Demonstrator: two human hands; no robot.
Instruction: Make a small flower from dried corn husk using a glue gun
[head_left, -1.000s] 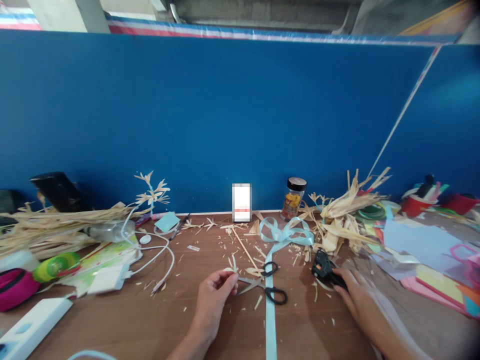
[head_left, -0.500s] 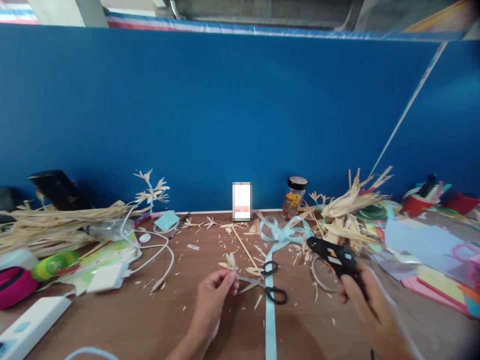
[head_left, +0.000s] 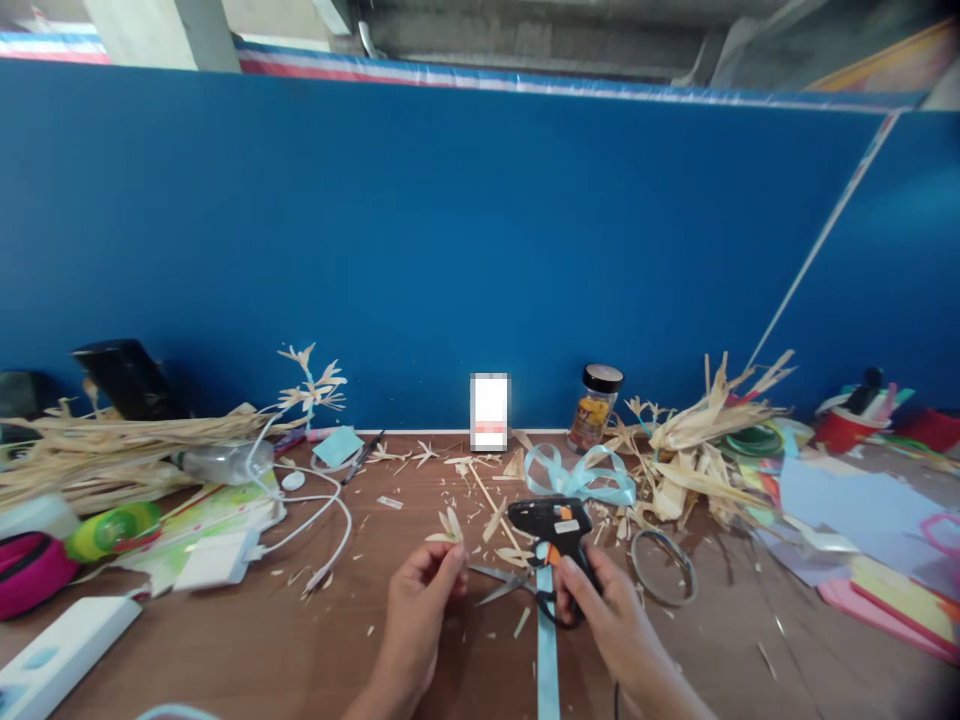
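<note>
Pinching a small husk flower (head_left: 451,526) by its base between thumb and fingertips, the left hand (head_left: 425,600) leaves the petals free on the far side, as the head view shows. To its right, the right hand (head_left: 606,603) curls around the handle of a glue gun (head_left: 551,515), probably for trigger control, nozzle leftward. Scissors (head_left: 519,579) lie between the hands, partly hidden, across a blue ribbon (head_left: 548,665).

Behind the glue gun (head_left: 546,517) lies the ribbon bow (head_left: 577,483).
</note>
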